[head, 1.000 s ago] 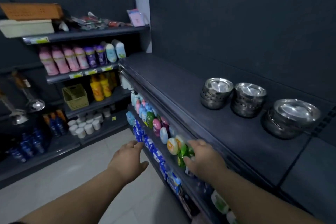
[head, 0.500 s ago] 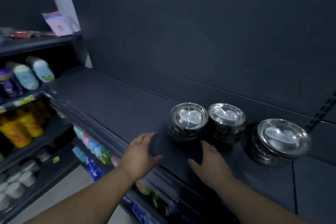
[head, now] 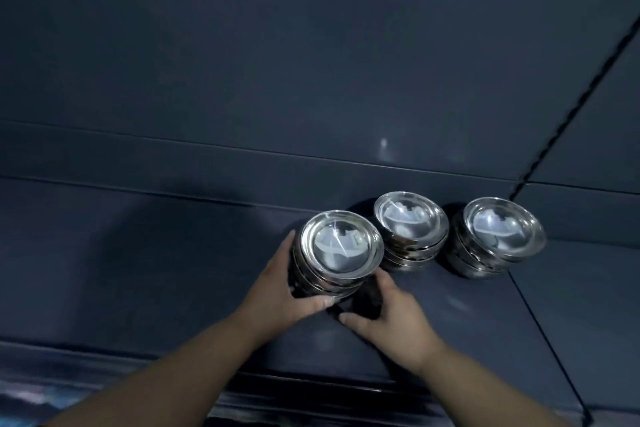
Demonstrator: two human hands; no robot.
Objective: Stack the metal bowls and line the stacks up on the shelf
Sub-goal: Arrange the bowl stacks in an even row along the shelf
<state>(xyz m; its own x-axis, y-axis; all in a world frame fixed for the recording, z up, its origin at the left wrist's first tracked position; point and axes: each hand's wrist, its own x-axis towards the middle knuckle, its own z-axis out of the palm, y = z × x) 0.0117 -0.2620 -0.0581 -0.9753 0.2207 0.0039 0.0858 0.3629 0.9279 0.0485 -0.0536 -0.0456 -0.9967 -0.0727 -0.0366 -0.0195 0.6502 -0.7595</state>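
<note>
Three stacks of shiny metal bowls stand on the dark shelf point(head: 138, 270). The left stack point(head: 337, 250) sits a little nearer to me than the middle stack point(head: 410, 225) and the right stack point(head: 500, 234), which are close to the back panel. My left hand point(head: 280, 291) wraps the left side and front of the left stack, thumb under its near edge. My right hand point(head: 388, 315) touches the same stack's lower right side, fingers curled against it. The stack looks slightly tilted toward me.
A dark back panel point(head: 311, 62) rises behind the bowls. A seam point(head: 540, 322) splits the shelf to the right of the stacks. The shelf's front lip point(head: 311, 392) runs below my forearms. Blurred coloured goods point(head: 31, 399) show at the bottom left.
The view swung from the aisle onto the shelf. Both hands rose from the lower shelf's edge, crossed the shelf top and closed around the left stack of bowls.
</note>
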